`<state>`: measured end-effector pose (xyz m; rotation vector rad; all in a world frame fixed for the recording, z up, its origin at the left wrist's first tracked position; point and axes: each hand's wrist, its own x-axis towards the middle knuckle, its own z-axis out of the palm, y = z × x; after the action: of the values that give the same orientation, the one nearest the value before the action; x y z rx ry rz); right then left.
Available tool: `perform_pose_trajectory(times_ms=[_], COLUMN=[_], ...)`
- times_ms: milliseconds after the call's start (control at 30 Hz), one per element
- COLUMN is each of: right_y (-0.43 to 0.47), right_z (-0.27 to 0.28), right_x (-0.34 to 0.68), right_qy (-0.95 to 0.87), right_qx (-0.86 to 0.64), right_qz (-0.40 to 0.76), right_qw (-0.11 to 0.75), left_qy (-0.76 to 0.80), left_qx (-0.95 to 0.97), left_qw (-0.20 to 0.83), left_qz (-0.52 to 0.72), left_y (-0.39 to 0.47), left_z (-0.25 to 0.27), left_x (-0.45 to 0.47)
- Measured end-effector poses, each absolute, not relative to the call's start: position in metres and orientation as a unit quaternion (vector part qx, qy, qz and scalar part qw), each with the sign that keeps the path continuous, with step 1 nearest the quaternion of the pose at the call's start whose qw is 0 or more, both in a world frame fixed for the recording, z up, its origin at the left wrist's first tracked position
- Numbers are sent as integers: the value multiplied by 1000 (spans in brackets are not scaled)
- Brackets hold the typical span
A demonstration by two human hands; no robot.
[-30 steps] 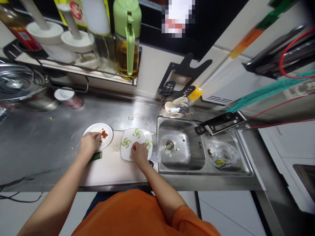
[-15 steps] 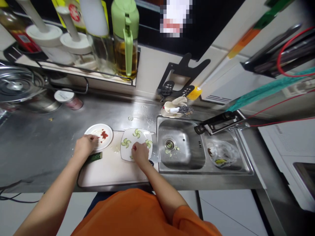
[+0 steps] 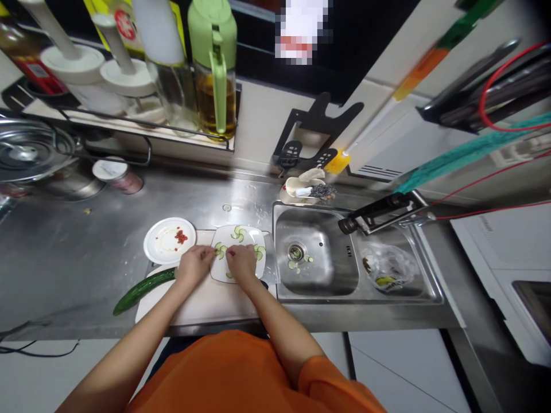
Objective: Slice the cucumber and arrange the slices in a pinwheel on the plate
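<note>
A white square plate (image 3: 221, 272) carries thin green cucumber slices (image 3: 238, 232) set out in pinwheel shapes. My left hand (image 3: 196, 267) reaches over the plate's left edge, its fingertips pinched beside the left pinwheel. Just to the right, my right hand (image 3: 241, 265) is also closed in a pinch above the plate's middle. Whatever the fingers hold is too small to make out. Left of them, a white round plate (image 3: 160, 241) bears small red pieces (image 3: 181, 236). A cut cucumber (image 3: 144, 289) lies partly on the white cutting board (image 3: 193, 307), near my left wrist.
To the right is a steel sink (image 3: 321, 275) with green scraps around its drain, and a plastic bag (image 3: 387, 269) lies beyond. A lidded pot (image 3: 32, 152) and a small tub (image 3: 118, 175) stand at the back left, below a rack of bottles (image 3: 215, 74).
My left hand has moved right, from the round plate with red pieces to the square plate, uncovering the cucumber. My right hand has shifted slightly left and stays pinched.
</note>
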<state>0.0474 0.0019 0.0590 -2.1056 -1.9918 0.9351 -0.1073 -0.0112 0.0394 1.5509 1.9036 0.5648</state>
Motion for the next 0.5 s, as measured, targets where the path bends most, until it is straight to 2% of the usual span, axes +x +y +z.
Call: perform_pose_trajectory(times_ms=[500], right_y=[3], right_z=[48], right_x=[45], right_qy=[-693], right_qx=[-654], right_qz=[297], right_qw=[62], left_qy=[748], left_qx=[533], left_qw=[329], left_qz=[220], left_y=[-9], left_z=[34], left_x=[-88])
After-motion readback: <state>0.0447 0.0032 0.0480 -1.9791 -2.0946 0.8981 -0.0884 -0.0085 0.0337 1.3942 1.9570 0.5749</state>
